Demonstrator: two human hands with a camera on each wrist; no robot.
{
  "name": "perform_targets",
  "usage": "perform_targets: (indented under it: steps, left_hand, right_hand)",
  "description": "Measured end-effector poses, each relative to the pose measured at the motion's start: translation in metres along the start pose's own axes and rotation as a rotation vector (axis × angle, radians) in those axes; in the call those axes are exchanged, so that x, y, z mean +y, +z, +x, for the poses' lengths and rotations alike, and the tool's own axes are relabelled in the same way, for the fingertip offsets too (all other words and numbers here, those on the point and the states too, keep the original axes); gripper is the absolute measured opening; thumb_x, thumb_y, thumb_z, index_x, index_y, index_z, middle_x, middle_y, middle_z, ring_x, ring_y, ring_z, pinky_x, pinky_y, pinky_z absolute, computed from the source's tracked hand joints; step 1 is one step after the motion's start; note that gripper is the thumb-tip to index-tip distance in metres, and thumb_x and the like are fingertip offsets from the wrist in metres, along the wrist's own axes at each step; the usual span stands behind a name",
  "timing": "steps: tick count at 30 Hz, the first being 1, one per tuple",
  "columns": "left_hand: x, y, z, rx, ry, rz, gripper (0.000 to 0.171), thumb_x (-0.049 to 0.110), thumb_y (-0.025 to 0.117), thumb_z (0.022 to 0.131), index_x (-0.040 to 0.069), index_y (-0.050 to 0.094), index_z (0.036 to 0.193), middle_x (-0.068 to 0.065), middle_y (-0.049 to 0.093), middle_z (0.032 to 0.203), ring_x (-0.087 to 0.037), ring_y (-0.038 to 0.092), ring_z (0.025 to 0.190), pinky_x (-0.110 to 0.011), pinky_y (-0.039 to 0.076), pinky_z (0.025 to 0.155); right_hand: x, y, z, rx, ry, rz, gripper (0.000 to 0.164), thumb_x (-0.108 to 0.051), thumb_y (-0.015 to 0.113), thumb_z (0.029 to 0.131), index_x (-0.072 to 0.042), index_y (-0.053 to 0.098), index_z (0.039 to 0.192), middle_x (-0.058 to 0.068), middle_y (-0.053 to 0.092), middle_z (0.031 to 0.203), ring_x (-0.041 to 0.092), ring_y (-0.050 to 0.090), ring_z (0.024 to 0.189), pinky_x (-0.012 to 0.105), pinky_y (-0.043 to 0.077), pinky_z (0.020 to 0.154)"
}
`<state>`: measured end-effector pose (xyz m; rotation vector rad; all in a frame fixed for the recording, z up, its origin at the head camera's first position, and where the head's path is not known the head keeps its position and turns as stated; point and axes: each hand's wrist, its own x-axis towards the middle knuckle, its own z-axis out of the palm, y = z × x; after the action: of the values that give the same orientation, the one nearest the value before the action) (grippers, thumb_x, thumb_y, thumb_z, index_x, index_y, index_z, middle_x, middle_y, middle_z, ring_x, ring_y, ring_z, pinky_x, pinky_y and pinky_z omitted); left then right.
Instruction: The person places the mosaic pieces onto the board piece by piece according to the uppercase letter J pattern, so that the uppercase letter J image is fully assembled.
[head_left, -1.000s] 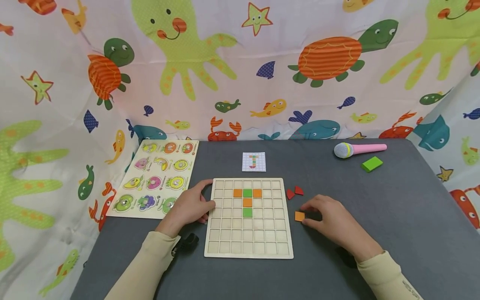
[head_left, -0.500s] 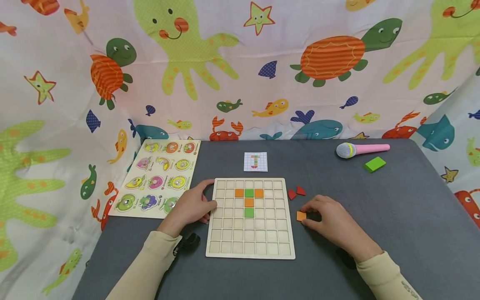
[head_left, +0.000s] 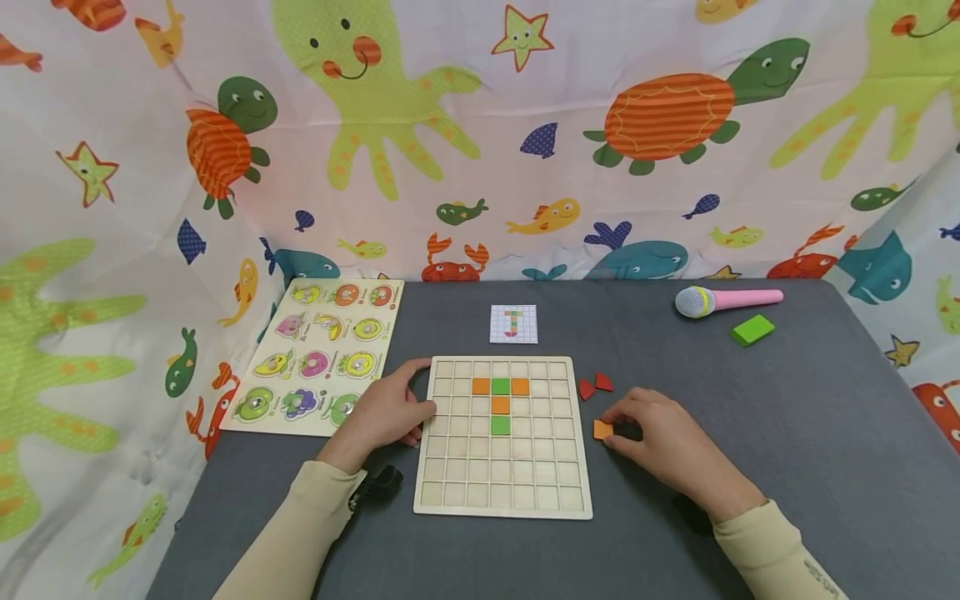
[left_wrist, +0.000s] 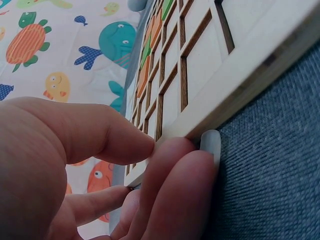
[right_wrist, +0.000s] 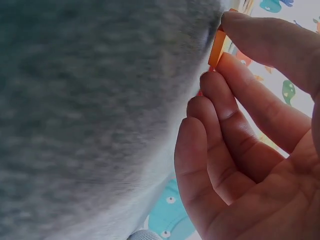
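My left hand [head_left: 377, 417] holds the left edge of a wooden grid board [head_left: 465, 473]. In the left wrist view the thumb [left_wrist: 127, 140] lies against the board's rim and the curled fingertips meet its side. Orange and green square tiles [head_left: 500, 405] form a T with a longer stem in the upper part of the grid. To the right of the board, my right hand [head_left: 670, 437] pinches an orange square tile [head_left: 602, 430] between thumb and index finger. The right wrist view shows this tile [right_wrist: 217, 49] edge-on, close to the tabletop.
Two red curved-edge pieces [head_left: 595, 386] lie beside the board's right edge. Behind it is a pattern card [head_left: 513, 323]. A fruit puzzle board [head_left: 311, 362] lies at left. A pink toy microphone [head_left: 735, 298] and green block [head_left: 752, 330] lie back right, before a printed curtain [head_left: 517, 125].
The head view has turned slightly, so the whole scene sits a little farther right. Both hands keep their holds on the board and the orange tile.
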<state>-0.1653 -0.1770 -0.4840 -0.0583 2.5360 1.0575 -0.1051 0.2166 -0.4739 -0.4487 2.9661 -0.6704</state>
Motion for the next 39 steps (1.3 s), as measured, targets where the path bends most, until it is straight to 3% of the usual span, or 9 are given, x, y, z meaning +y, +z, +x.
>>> perform_targets:
  steps: [10,16,23,33,39]
  left_hand:
    - [-0.001,0.001,0.002,0.003,-0.005,0.011,0.078,0.025,0.074,0.093,0.027,0.043,0.165,-0.009,0.069,0.078,-0.022,0.071,0.056,-0.034,0.061,0.055]
    - [0.001,0.002,0.002,0.001,-0.007,0.017,0.078,0.026,0.074,0.093,0.027,0.043,0.165,-0.009,0.069,0.076,-0.022,0.071,0.055,-0.034,0.06,0.055]
    - [0.002,0.002,0.001,-0.002,0.008,0.015,0.078,0.026,0.075,0.094,0.026,0.043,0.165,-0.008,0.069,0.074,-0.022,0.071,0.054,-0.034,0.06,0.054]
    - [0.0,0.0,0.0,0.005,0.002,0.008,0.078,0.025,0.075,0.093,0.026,0.043,0.165,-0.009,0.069,0.076,-0.022,0.071,0.055,-0.033,0.06,0.055]
    - [-0.001,0.0,0.001,0.002,-0.001,0.013,0.078,0.026,0.075,0.093,0.027,0.043,0.165,-0.008,0.069,0.076,-0.022,0.071,0.055,-0.034,0.061,0.055]
  right_hand:
    - [-0.027,0.005,0.017,-0.012,-0.052,0.024,0.02,-0.024,0.088,0.09,-0.016,0.081,0.107,-0.002,0.072,0.107,0.021,0.067,0.102,0.048,0.06,0.094]
    - [-0.054,0.015,0.033,-0.031,-0.104,0.055,0.018,-0.025,0.087,0.091,-0.016,0.081,0.105,-0.003,0.071,0.102,0.016,0.064,0.097,0.038,0.059,0.087]
    - [-0.08,0.025,0.041,-0.05,-0.144,0.095,0.016,-0.02,0.085,0.089,-0.016,0.081,0.104,-0.004,0.071,0.103,0.013,0.064,0.103,0.038,0.06,0.092]
    - [-0.098,0.04,0.042,-0.055,-0.241,0.048,0.018,-0.023,0.09,0.087,-0.015,0.082,0.101,-0.005,0.072,0.099,0.013,0.064,0.1,0.034,0.06,0.088]
    - [-0.1,0.044,0.042,-0.046,-0.255,0.036,0.015,-0.022,0.091,0.085,-0.017,0.083,0.098,-0.007,0.068,0.095,0.01,0.062,0.094,0.03,0.058,0.081]
